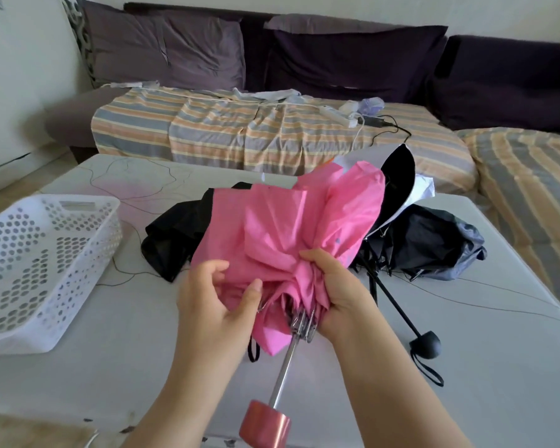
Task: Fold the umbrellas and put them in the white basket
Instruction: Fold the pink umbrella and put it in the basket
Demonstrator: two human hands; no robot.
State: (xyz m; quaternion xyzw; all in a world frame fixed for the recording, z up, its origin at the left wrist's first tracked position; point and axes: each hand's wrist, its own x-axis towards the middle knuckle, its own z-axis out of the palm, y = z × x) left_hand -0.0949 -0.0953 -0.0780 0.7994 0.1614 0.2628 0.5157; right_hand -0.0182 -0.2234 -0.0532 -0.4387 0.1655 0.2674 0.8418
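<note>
The right hand (330, 286) is clamped round the gathered ribs of the pink fabric folding umbrella (291, 227) at the centre of the frame, while the left hand (220, 295) pinches a loose pleat just beside it, both forearms reaching up from the bottom edge. Uneven pleats could bunch, or a rib tip could snag, I'd guess. The perforated white plastic basket (46, 253) waits empty on the bench (466, 350) at the left; black umbrellas (434, 244) lie behind.

Both hands, left (214, 299) and right (333, 292), grip the pink umbrella (291, 227) above the table (466, 367), white basket (39, 263) beside.
</note>
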